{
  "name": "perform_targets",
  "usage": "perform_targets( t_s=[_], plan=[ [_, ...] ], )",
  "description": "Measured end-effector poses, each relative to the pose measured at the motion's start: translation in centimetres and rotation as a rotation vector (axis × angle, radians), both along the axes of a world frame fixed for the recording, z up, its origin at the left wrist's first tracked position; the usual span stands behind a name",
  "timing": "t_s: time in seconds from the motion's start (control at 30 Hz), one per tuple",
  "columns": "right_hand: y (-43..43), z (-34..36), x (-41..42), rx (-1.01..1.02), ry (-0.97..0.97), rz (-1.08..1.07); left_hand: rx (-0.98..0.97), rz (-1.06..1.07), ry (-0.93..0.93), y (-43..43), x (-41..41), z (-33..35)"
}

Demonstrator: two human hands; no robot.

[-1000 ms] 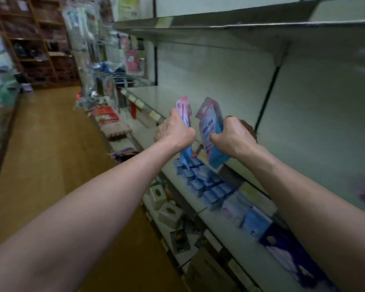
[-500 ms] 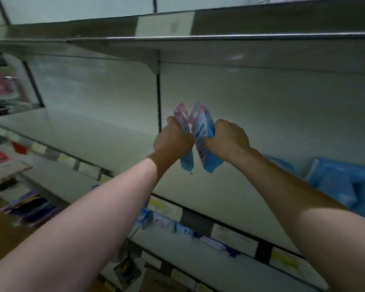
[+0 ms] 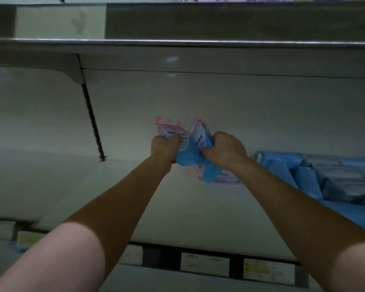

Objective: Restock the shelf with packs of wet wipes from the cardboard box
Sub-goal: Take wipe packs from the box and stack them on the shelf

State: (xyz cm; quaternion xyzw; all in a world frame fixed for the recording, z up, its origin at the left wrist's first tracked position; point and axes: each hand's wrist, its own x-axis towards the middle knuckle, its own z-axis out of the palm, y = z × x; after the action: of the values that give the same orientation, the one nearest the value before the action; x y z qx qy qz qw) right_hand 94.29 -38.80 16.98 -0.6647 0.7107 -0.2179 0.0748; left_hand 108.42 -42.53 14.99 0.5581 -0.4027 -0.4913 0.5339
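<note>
Head view: both hands (image 3: 198, 149) grip wipe packs (image 3: 193, 142) above the shelf (image 3: 124, 186).

Shelf middle: over the pale metal shelf (image 3: 82, 186), left hand (image 3: 165, 147) grips a blue-and-pink plastic wipes pack (image 3: 169, 131).
Beside it: right hand (image 3: 226, 151) grips a second blue-and-pink pack (image 3: 200, 137), touching the first's right side.
Shelf's right end: stacked blue packs (image 3: 325, 175).

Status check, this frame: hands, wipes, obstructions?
Left hand grips left pack, right hand grips right pack. Both packs low over shelf, left of blue stock. No obstruction seen.
</note>
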Motion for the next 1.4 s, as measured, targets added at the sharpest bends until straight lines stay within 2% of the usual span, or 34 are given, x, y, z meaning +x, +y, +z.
perform_targets(
  t_s=[0.07, 0.13, 0.2, 0.27, 0.47, 0.63, 0.83, 0.87, 0.93, 1.0, 1.1, 1.2, 1.4],
  plan=[
    [-0.7, -0.3, -1.3, 0.023, -0.083, -0.001, 0.084, -0.056, 0.228, -0.6, -0.5, -0.4],
    [-1.5, -0.7, -2.7, 0.044, -0.282, 0.024, 0.125, -0.164, 0.408, -1.2, -1.0, -0.8],
    [-2.2, -1.0, -4.2, 0.105, -0.547, 0.048, 0.137, -0.237, 0.514, -1.7, -1.6, -1.1],
    [-2.8, -1.5, -5.8, 0.205, -0.724, 0.041, 0.128, -0.289, 0.561, -2.3, -2.2, -1.5],
    [-4.1, -2.8, -9.2, 0.419, -0.815, 0.035, 0.176, -0.403, 0.535, -2.9, -4.2, -1.8],
    [-5.4, -2.9, -10.6, 0.451, -0.975, -0.016, 0.264, -0.377, 0.416, -3.3, -4.9, -2.0],
    [-5.4, -3.9, -12.7, 0.434, -1.352, -0.097, 0.283, -0.205, 0.318, -4.1, -6.2, -1.7],
    [-5.1, -4.0, -12.8, 0.474, -1.350, -0.083, 0.275, -0.196, 0.318, -4.0, -6.4, -1.7],
    [-4.6, -4.0, -12.7, 0.549, -1.208, -0.070, 0.276, -0.206, 0.313, -4.0, -6.5, -2.0],
    [-4.6, -3.9, -12.6, 0.492, -1.109, -0.100, 0.301, -0.258, 0.301, -3.8, -6.2, -2.2],
    [-5.4, -4.0, -12.6, 0.364, -1.133, -0.135, 0.361, -0.313, 0.271, -3.9, -5.2, -2.5],
    [-5.6, -5.0, -12.3, 0.398, -1.106, -0.151, 0.372, -0.329, 0.247, -4.0, -4.7, -2.7],
    [-6.6, -6.8, -11.6, 0.363, -0.753, -0.198, 0.369, -0.261, 0.185, -4.1, -4.3, -3.3]
  ],
)
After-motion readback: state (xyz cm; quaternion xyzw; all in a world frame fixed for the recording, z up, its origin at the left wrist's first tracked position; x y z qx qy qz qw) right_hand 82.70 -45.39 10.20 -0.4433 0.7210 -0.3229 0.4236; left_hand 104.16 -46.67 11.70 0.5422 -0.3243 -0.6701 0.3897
